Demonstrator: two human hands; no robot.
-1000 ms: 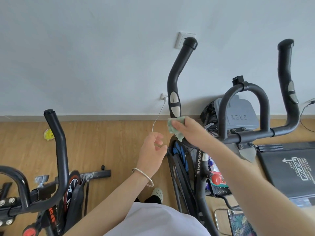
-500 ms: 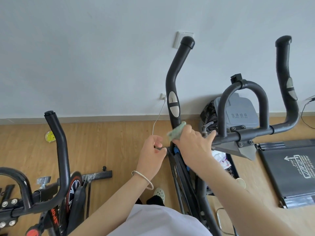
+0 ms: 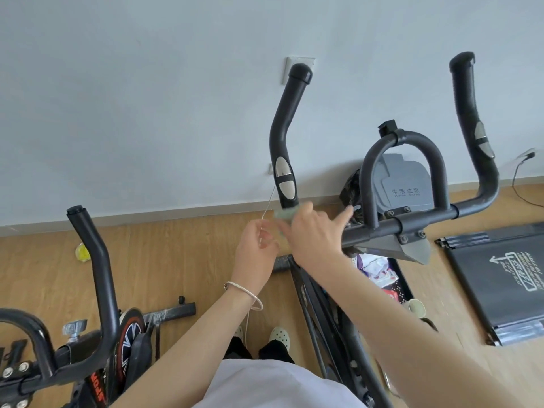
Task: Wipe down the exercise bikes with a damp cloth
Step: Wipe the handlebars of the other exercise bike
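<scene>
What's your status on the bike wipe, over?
Right grip holds cloth against handlebar. Left grip pinches white cord. Nothing else in the way.

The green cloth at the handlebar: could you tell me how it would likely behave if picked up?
Probably floppy: the green cloth bunches against the handlebar under the right hand. Likely light, since one hand covers most of it. Being soft, it seems unlikely to roll or break.

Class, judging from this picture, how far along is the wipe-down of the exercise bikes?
Done: nothing shows as finished; wiped surfaces look no different. In hand: the right hand holds the cloth against the base of the near bike's left handlebar. Left: that bike's right handlebar and the second bike at the left, which no hand touches.
</scene>
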